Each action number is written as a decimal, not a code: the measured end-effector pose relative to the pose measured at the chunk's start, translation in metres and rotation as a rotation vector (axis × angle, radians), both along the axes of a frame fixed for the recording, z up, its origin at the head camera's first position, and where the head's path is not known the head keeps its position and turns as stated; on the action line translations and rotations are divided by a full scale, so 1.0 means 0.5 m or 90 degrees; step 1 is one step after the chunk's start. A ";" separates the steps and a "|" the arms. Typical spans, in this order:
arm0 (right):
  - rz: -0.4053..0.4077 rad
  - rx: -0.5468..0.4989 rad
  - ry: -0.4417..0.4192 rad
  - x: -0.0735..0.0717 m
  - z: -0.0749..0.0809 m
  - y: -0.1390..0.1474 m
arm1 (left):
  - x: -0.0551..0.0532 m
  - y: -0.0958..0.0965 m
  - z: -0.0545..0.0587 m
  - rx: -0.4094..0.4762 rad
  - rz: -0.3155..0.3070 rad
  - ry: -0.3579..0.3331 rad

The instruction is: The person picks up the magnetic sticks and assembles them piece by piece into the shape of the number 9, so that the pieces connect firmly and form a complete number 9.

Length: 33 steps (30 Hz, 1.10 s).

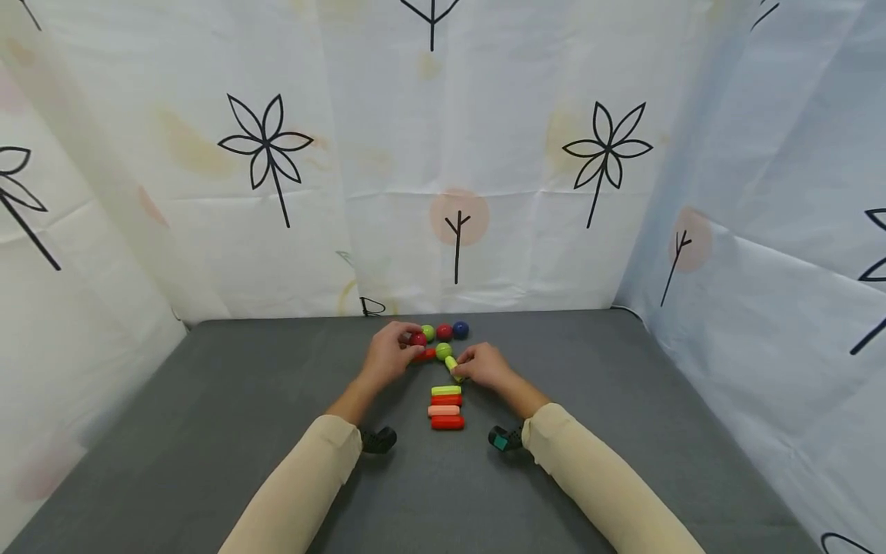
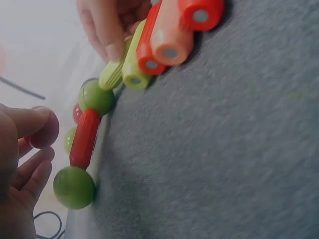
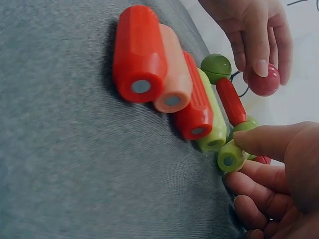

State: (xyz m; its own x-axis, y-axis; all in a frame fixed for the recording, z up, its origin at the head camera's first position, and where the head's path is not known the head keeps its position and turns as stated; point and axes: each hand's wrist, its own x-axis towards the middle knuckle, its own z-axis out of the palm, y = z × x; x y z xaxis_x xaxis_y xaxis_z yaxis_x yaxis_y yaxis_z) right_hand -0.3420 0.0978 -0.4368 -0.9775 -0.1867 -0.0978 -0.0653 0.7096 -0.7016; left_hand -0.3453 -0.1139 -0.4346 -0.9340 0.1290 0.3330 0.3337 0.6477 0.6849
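Note:
My left hand [image 1: 388, 355] pinches a dark red ball [image 2: 44, 128] between thumb and fingers, above the near-left end of a small chain. That chain has a green ball [image 2: 74, 187] at one end, then a red rod [image 2: 84, 139], then a second green ball [image 1: 444, 351]. The thumb and fingers of my right hand [image 1: 487, 365] grip a yellow-green rod [image 3: 232, 157] with a grey disc in its end. The far end of this rod meets the second green ball.
Nearer me, a yellow-green rod [image 1: 446, 391], a red rod [image 1: 446, 400], a peach rod [image 1: 444, 412] and another red rod [image 1: 447, 423] lie side by side. Behind the hands sit a red ball [image 1: 444, 332] and a blue ball [image 1: 461, 330] on the grey table [image 1: 242, 431], before a printed curtain [image 1: 374, 154].

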 end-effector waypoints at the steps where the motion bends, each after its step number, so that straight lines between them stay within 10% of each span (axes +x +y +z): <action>1: -0.002 0.001 -0.003 -0.002 0.001 0.000 | 0.002 0.003 0.000 0.004 -0.006 -0.002; 33: -0.013 -0.084 -0.031 -0.019 0.011 -0.005 | 0.059 0.062 -0.022 0.100 -0.103 -0.184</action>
State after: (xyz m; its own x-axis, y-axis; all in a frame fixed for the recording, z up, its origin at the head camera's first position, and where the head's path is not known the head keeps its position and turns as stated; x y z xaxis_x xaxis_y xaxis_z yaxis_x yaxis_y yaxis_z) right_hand -0.3516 0.0955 -0.4312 -0.9760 -0.1811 -0.1210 -0.0155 0.6119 -0.7908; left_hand -0.3160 -0.0830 -0.4458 -0.9643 0.2501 0.0865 0.2014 0.4815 0.8530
